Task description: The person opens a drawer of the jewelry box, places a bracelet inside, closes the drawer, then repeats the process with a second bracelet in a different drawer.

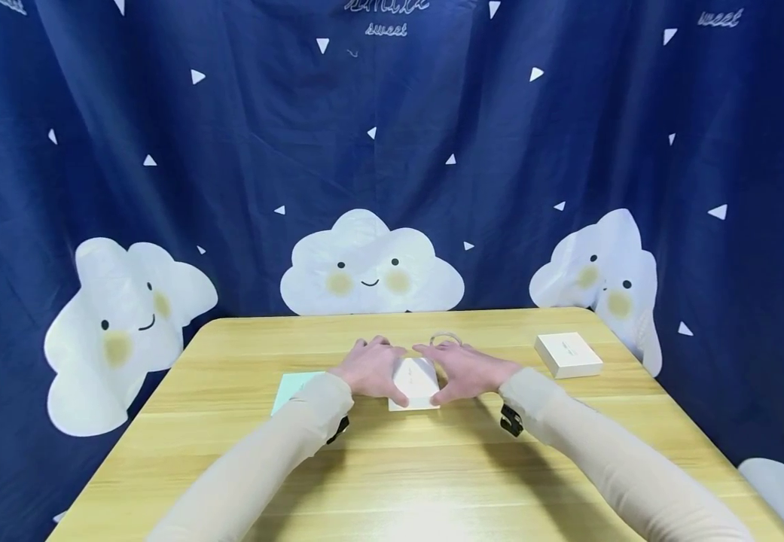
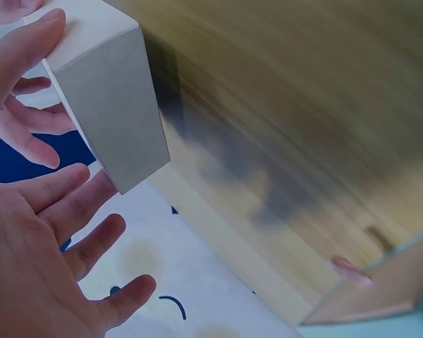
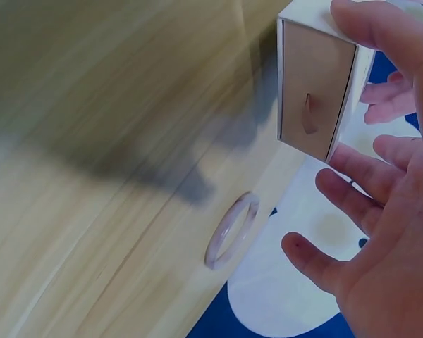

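A small white drawer box (image 1: 413,382) lies on the table between the two hands. My left hand (image 1: 373,369) pinches its left end, thumb on the near side and index finger on the far side. At the other end my right hand (image 1: 465,370) grips the box the same way. In the right wrist view, the box's end shows a tan drawer front (image 3: 317,84) with a small pull tab (image 3: 309,116); the drawer looks closed. The remaining fingers of both hands are spread off the box. Its plain grey-white end (image 2: 113,105) faces the left wrist camera.
A pale marbled bangle (image 3: 215,243) lies on the table beyond the right hand. Partly behind the left arm is a mint-green box (image 1: 290,388), with a pull tab (image 2: 351,270) on its end. Another white box (image 1: 571,354) sits at the right. A blue cloud-print curtain (image 1: 378,165) hangs behind.
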`<control>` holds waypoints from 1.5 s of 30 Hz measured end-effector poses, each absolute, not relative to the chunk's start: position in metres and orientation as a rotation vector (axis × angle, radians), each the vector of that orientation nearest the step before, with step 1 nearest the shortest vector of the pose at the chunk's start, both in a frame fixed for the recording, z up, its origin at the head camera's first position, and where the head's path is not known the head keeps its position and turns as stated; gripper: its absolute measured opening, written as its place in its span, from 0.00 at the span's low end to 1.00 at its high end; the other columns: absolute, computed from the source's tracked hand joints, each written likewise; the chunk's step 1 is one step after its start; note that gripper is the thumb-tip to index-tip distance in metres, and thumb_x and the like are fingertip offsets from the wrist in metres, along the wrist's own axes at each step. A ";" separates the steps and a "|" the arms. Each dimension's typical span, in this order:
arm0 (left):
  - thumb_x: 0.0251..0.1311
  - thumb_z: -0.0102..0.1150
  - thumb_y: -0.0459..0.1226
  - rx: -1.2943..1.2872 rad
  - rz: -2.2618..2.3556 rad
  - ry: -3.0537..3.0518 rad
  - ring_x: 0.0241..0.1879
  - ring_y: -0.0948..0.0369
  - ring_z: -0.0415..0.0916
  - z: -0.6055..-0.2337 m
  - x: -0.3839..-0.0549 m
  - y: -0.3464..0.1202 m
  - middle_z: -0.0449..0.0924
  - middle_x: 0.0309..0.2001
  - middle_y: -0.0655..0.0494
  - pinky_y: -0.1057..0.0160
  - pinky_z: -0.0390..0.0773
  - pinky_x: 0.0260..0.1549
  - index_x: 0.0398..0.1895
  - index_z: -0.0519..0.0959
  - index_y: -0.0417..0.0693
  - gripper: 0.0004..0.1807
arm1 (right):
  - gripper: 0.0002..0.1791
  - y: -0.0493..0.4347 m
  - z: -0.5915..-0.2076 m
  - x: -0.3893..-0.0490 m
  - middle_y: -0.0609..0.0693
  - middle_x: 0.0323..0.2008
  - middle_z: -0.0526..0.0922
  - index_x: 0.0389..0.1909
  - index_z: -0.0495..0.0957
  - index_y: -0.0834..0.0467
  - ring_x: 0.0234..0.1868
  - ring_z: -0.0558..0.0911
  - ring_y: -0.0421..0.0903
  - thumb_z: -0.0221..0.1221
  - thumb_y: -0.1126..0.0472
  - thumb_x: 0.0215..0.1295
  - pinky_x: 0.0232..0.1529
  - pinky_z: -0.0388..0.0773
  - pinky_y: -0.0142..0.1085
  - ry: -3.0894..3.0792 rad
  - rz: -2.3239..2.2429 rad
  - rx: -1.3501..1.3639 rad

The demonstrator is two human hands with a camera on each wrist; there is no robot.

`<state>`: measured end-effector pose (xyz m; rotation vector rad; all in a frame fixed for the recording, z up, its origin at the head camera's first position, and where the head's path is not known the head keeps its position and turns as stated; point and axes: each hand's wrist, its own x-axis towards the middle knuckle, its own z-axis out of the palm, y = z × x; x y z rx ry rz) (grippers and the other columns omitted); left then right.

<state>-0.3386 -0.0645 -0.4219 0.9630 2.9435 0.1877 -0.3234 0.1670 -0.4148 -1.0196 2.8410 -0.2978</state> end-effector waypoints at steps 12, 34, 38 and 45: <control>0.34 0.77 0.64 0.899 0.250 2.930 0.62 0.54 0.67 -0.417 -0.335 -0.097 0.80 0.60 0.55 0.44 0.66 0.58 0.70 0.73 0.51 0.55 | 0.58 0.136 -0.417 -0.330 0.48 0.73 0.69 0.80 0.54 0.50 0.72 0.67 0.51 0.71 0.36 0.52 0.66 0.65 0.59 2.814 -0.274 -1.059; 0.34 0.80 0.60 0.744 0.240 2.905 0.63 0.54 0.68 -0.417 -0.326 -0.132 0.79 0.60 0.57 0.43 0.65 0.61 0.72 0.71 0.53 0.56 | 0.57 0.098 -0.432 -0.331 0.45 0.73 0.68 0.80 0.53 0.48 0.68 0.70 0.48 0.68 0.33 0.53 0.62 0.72 0.52 2.830 -0.244 -1.126; 0.34 0.80 0.59 0.733 0.243 2.900 0.62 0.55 0.68 -0.420 -0.327 -0.135 0.79 0.60 0.57 0.44 0.65 0.61 0.72 0.71 0.53 0.56 | 0.56 0.094 -0.433 -0.330 0.46 0.73 0.69 0.80 0.55 0.48 0.67 0.71 0.47 0.69 0.34 0.53 0.63 0.71 0.52 2.833 -0.258 -1.133; 0.34 0.81 0.57 0.729 0.266 2.886 0.61 0.55 0.68 -0.421 -0.324 -0.139 0.79 0.59 0.56 0.45 0.65 0.60 0.71 0.71 0.54 0.55 | 0.56 0.089 -0.433 -0.327 0.47 0.72 0.70 0.79 0.55 0.50 0.69 0.69 0.49 0.69 0.34 0.53 0.65 0.69 0.54 2.822 -0.260 -1.130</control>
